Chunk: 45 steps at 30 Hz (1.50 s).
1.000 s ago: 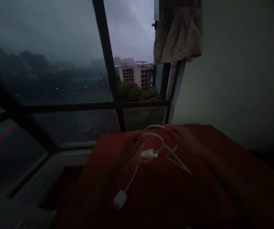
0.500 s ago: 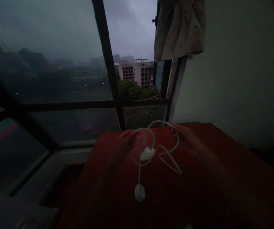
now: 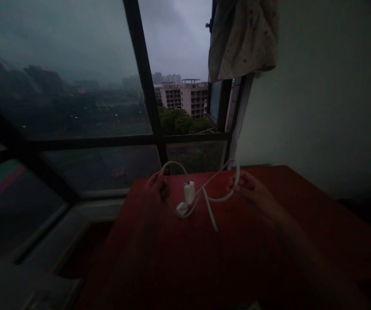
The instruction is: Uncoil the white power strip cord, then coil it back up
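Dim room, v. little light. L hand and R hand are both raised just over the far part of a red table, well apart, w/ a white cable strung btwn them. L hand: fingers closed on the cable, pinching it near one end; from that grip the cable arches up and over to the right, then drops to a small white plug block hanging upright. R hand: fingers curled round the other side of the cable, clamped on a loop that rises above the knuckles and sweeps back down to the left. The strands cross approx midway btwn the hands; one doubled bit hangs down toward the tabletop, can't tell if it touches. A 2nd white end piece, rounder, sits just below and left of the plug block, close to L hand; touching it or not, too dark to say. Behind the table: big window w/ dark frame, grey sky and a pale building outside. A light cloth hangs at the top by the window's right edge, next to a plain wall
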Available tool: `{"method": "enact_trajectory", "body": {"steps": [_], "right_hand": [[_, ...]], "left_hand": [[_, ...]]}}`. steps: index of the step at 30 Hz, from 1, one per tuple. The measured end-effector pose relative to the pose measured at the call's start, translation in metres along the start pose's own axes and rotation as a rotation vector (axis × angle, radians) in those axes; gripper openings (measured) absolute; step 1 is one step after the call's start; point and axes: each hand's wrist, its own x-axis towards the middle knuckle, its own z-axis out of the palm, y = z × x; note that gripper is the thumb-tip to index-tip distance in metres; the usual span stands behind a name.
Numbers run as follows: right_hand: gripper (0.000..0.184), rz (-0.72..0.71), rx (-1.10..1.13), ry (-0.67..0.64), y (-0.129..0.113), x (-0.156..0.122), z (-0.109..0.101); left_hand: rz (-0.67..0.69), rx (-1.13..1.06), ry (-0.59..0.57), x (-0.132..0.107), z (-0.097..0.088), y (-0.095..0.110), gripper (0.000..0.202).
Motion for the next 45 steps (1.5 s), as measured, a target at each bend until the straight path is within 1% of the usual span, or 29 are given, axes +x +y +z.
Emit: {"method": "enact_trajectory", "body": {"steps": [2,6,9,11,12,14,17,19,21,23,26,28,32,34,37,40,42,43,45], "right_hand": [[0.024,-0.036,-0.035,0.045,-0.001,-0.003,0.001],[0.026,-0.092,-0.005,0.18,-0.003,0.0,-0.003],[0.024,-0.157,-0.028,0.3,-0.004,0.006,-0.013],[0.025,-0.18,-0.094,0.336,-0.005,0.01,-0.019],[0.025,-0.176,-0.139,0.318,-0.006,0.011,-0.02],[0.025,-0.139,-0.237,0.217,-0.008,0.014,-0.018],[0.03,-0.062,-0.369,0.054,-0.012,0.018,-0.007],[0.036,-0.041,-0.448,-0.018,-0.014,0.022,0.0],[0.038,-0.071,-0.55,-0.057,-0.015,0.025,0.004],[0.035,-0.132,-0.665,-0.063,-0.015,0.029,0.005],[0.031,-0.209,-0.764,-0.047,-0.014,0.034,0.004],[0.031,-0.224,-0.772,-0.051,-0.012,0.037,0.004],[0.035,-0.243,-0.8,-0.075,-0.011,0.04,0.011],[0.036,-0.273,-0.826,-0.13,-0.013,0.038,0.018],[0.04,-0.309,-0.855,-0.274,-0.015,0.034,0.033],[0.047,-0.357,-0.882,-0.408,-0.014,0.029,0.046],[0.05,-0.397,-0.917,-0.47,-0.013,0.026,0.052],[0.05,-0.411,-0.935,-0.489,-0.013,0.025,0.053],[0.047,-0.424,-0.965,-0.508,-0.014,0.023,0.055]], "left_hand": [[0.038,-0.08,0.013,-0.001,-0.003,0.004,0.025],[0.132,-0.182,0.04,-0.004,-0.009,0.013,0.021],[0.201,-0.185,0.073,-0.005,-0.013,0.018,0.021],[0.199,-0.147,0.069,-0.005,-0.014,0.02,0.022],[0.182,-0.112,0.059,-0.006,-0.014,0.02,0.023],[0.133,-0.017,0.03,-0.007,-0.012,0.019,0.026],[0.092,0.111,-0.003,-0.008,-0.008,0.018,0.031],[0.074,0.15,-0.004,-0.006,-0.009,0.017,0.033],[0.057,0.166,0.004,-0.002,-0.013,0.014,0.035],[0.044,0.181,0.003,0.001,-0.017,0.011,0.035],[0.007,0.219,-0.056,0.002,-0.019,0.007,0.034],[-0.004,0.294,-0.119,0.0,-0.015,0.006,0.032],[0.031,0.523,-0.227,-0.004,0.005,0.008,0.026],[0.052,0.56,-0.254,-0.003,0.015,0.007,0.024],[0.042,0.528,-0.294,0.001,0.025,0.001,0.022],[-0.017,0.453,-0.359,0.006,0.029,-0.007,0.023],[-0.038,0.439,-0.404,0.007,0.029,-0.009,0.026],[-0.027,0.454,-0.41,0.007,0.029,-0.009,0.026],[0.01,0.491,-0.391,0.006,0.029,-0.007,0.02]]}}
